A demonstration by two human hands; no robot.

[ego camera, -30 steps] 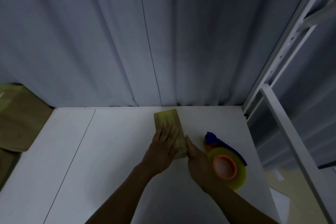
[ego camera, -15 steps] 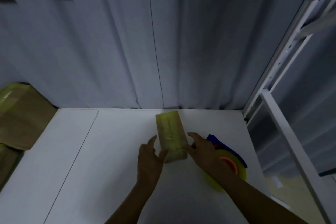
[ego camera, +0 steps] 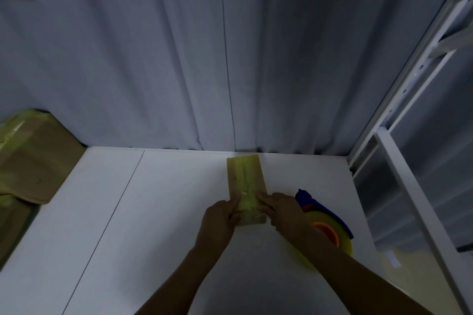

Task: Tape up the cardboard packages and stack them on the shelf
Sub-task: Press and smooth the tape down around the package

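Observation:
A small flat cardboard package [ego camera: 244, 179] with a strip of yellowish tape down its middle lies on the white shelf board [ego camera: 158, 212]. My left hand [ego camera: 218, 220] grips its near left corner, fingers curled at the edge. My right hand [ego camera: 284, 209] grips the near right corner the same way. A tape dispenser [ego camera: 326, 227] with a blue handle, an orange core and a yellow roll lies just right of my right hand, partly hidden by my forearm.
Larger taped cardboard boxes [ego camera: 33, 156] are stacked at the left end of the shelf. A grey curtain [ego camera: 204, 64] hangs behind. White shelf uprights [ego camera: 409, 99] and a rail [ego camera: 419, 212] stand on the right, and another shelf board runs overhead.
My left hand lay flat on the package a second ago, then lifted off. Both hands now hold the package's near corners. The view has tilted down slightly.

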